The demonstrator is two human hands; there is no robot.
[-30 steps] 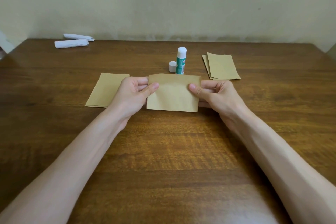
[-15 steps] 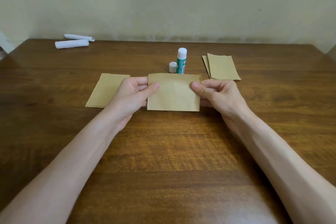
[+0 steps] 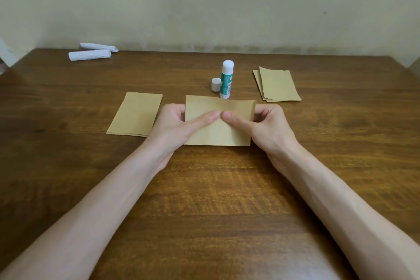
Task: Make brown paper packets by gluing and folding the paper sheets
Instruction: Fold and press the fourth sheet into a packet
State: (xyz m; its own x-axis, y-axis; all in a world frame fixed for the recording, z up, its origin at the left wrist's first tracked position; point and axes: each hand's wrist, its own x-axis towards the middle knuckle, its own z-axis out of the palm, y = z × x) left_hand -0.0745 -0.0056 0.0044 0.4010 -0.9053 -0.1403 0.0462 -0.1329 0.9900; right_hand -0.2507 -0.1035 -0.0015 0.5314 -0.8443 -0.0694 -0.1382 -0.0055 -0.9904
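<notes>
While a sheet stack [image 3: 136,114] lies front-left of the glue stick [image 3: 226,79], the left hand [image 3: 175,127] pinches the left edge of the brown packet [image 3: 221,135] | brown packet just in front of the glue stick | right hand [image 3: 270,127] pinches its right edge | second stack [image 3: 278,85] right of the glue stick

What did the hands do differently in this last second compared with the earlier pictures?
Both thumbs slid inward across the brown paper packet, from its side edges to its middle, where their tips nearly meet. The left hand and right hand kept gripping it. The glue stick, its cap, the left paper stack, the right paper stack and the white rolls stayed put.
</notes>
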